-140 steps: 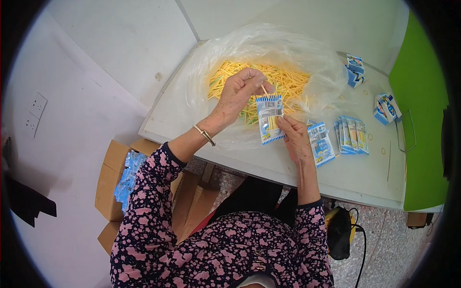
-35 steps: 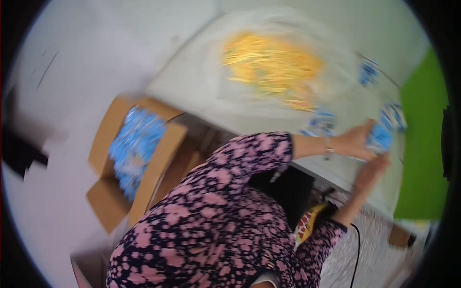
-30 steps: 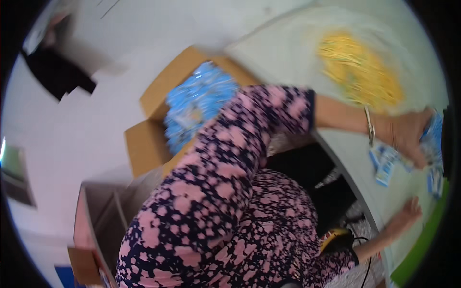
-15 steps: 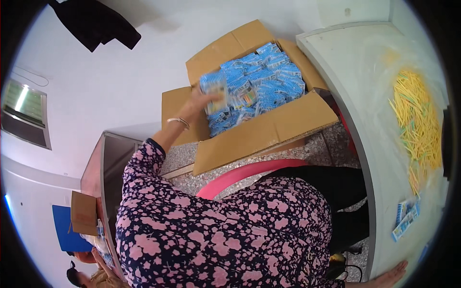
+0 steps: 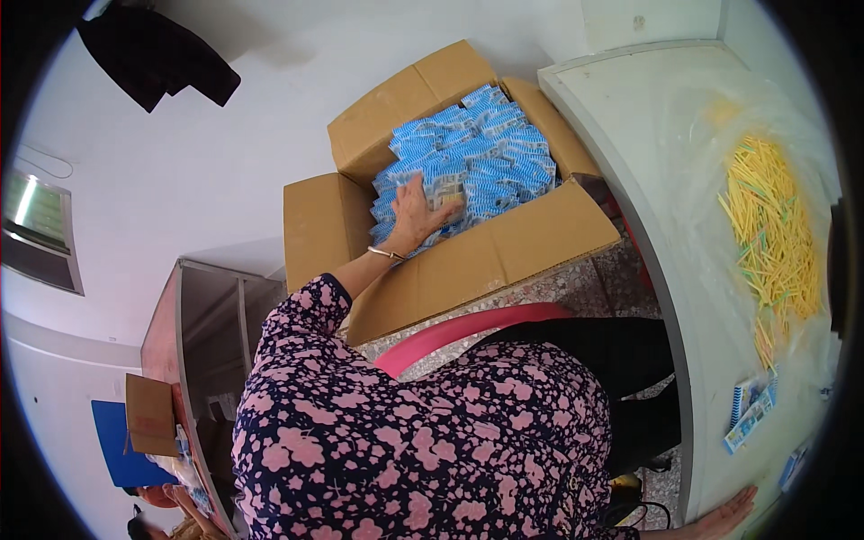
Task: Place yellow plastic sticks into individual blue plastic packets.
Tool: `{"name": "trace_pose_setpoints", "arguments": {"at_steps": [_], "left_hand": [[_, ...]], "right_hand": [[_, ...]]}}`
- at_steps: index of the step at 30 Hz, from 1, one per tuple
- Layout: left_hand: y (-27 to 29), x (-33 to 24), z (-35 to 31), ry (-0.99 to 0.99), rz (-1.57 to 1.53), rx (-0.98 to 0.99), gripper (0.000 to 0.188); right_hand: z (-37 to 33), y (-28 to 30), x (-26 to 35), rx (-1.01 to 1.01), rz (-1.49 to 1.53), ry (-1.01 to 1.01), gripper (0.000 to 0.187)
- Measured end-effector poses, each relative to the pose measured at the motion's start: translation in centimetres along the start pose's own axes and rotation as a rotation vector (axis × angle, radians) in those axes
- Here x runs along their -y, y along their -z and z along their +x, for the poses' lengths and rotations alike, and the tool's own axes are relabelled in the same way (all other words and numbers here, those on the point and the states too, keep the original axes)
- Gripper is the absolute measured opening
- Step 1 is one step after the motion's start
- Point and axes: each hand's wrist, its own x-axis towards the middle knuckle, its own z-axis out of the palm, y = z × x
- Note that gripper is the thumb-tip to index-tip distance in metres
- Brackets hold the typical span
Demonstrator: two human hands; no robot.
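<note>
My left hand (image 5: 418, 216) reaches into an open cardboard box (image 5: 490, 270), with thumb and fingers spread over small blue-and-white packets (image 5: 504, 148). Its fingertips touch a packet with a clear window (image 5: 447, 190) on top of the pile. Many such packets fill the box in overlapping rows. At the lower right, my right hand (image 5: 727, 515) rests with outstretched fingers on the pale tabletop (image 5: 621, 108); nothing shows in it. Farther up that table, thin yellow sticks (image 5: 774, 225), a few of them green, lie heaped on clear plastic sheeting.
Blue-and-white packets (image 5: 752, 412) lie below the stick heap. A pink curved rim (image 5: 468, 331) is between me and the box. At lower left stand a smaller cardboard box (image 5: 150, 416) and a blue panel (image 5: 112, 441), with another person (image 5: 180, 520) nearby. Dark cloth (image 5: 157, 56) hangs on the wall.
My left hand has come down and right onto the pile with the packet it was holding raised, and its fingers have spread. My right hand stays on the table. The view has shifted slightly.
</note>
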Motion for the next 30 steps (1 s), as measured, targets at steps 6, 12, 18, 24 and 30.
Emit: {"name": "trace_pose_setpoints", "arguments": {"at_steps": [6, 12, 18, 24, 30], "left_hand": [[3.8, -1.1, -0.2, -0.54, 0.133, -0.375, 0.097], [-0.8, 1.8, 0.8, -0.685, 0.162, -0.23, 0.089], [0.3, 0.3, 1.6, -0.654, 0.255, -0.068, 0.093], [8.7, -6.9, 5.8, -0.769, 0.291, -0.427, 0.064], [9.2, -26.9, -0.5, -1.31, -0.058, -0.241, 0.046]], "right_hand": [[0.1, -0.4, -0.1, 0.013, 0.144, -0.124, 0.04], [-0.3, -1.1, -10.4, 0.128, -0.23, 0.384, 0.045], [1.4, 0.3, 7.4, -0.135, 0.401, -0.394, 0.044], [3.2, -2.3, 13.3, -0.173, 0.513, -0.407, 0.037], [3.1, -4.9, 18.1, -0.09, 0.1, -0.268, 0.035]]}}
